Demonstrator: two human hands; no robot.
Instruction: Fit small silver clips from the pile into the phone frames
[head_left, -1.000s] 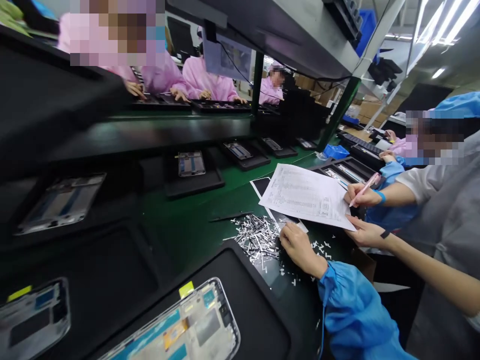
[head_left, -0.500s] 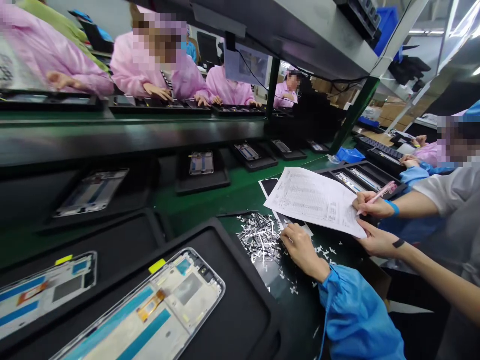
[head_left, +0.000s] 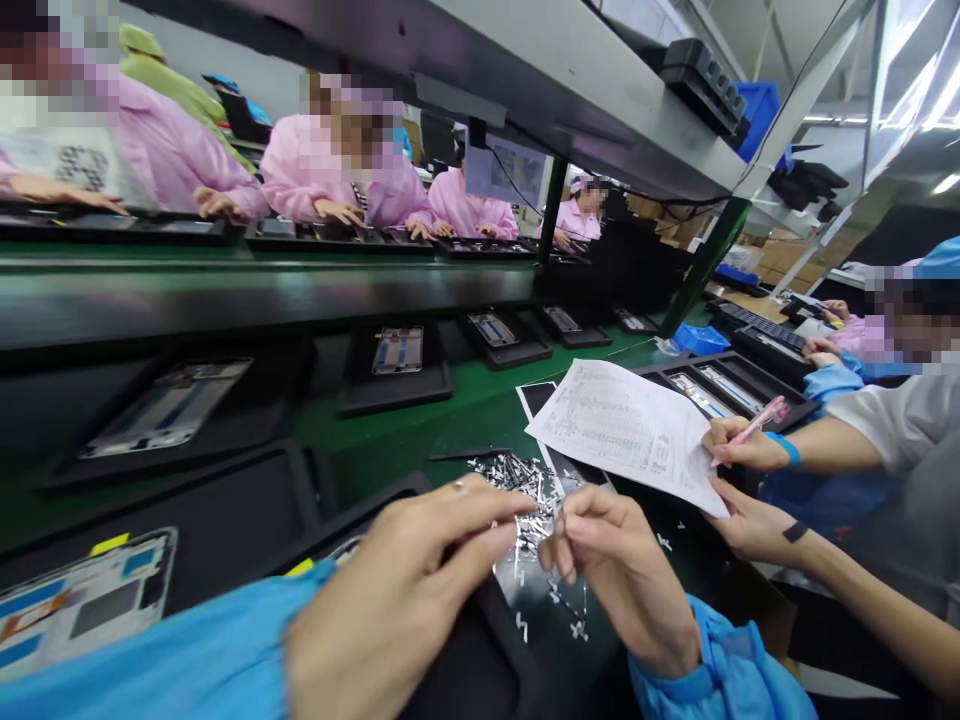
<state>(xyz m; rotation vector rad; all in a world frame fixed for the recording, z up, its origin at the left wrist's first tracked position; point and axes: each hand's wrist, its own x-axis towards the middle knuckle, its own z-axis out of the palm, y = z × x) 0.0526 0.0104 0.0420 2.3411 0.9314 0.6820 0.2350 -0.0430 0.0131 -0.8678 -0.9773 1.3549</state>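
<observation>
My left hand point(head_left: 427, 565) reaches across a black tray point(head_left: 480, 650), fingers stretched out and thumb a little apart, with nothing visible in it. Facing it, my right hand point(head_left: 619, 560) has its thumb and fingertips pinched together; whatever they hold is too small to make out. Behind the fingertips lies a pile of small black and silver strips point(head_left: 525, 480), with loose white scraps point(head_left: 579, 630) scattered nearer me. The phone frame in the tray is mostly hidden by my left arm. Another phone frame point(head_left: 97, 590) with blue strips and a yellow tab lies in the tray to the left.
Trays with phone frames point(head_left: 399, 350) line the green bench point(head_left: 465, 410). At right, a co-worker holds a printed sheet point(head_left: 630, 430) and a pink pen point(head_left: 759, 420) close to my right hand. A shelf point(head_left: 562, 110) hangs overhead; co-workers in pink sit opposite.
My left hand has come into view from the lower left, over the tray. My right hand has lifted off the strip pile and turned, fingers now pinched. The view has shifted slightly.
</observation>
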